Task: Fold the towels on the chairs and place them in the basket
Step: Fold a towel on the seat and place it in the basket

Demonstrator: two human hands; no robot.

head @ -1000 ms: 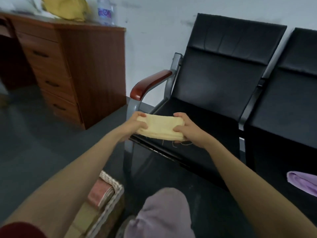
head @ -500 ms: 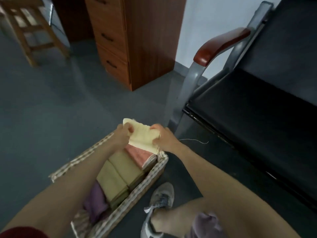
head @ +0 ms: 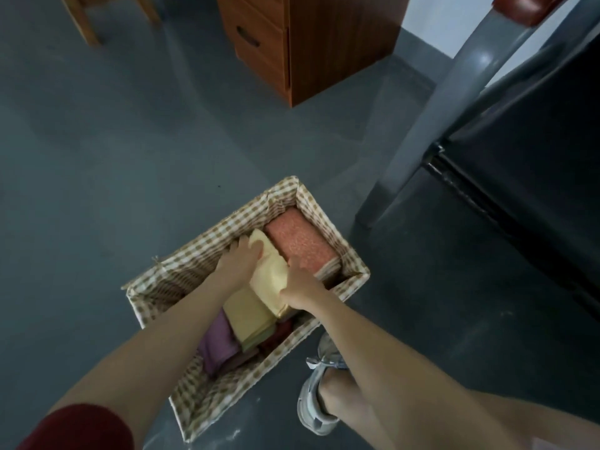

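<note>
Folded pale yellow towel (head: 268, 277) in checked-lined basket (head: 207, 241), between pink towel (head: 300, 243) and tan towel (head: 248, 316)

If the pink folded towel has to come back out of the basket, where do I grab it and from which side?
Best straight down from above. The pink towel lies flat in the far end of the basket, liner walls close on three sides and the yellow towel along the fourth, so no side approach. Pinch its stacked edges at the near-right end, where a gap shows.
</note>
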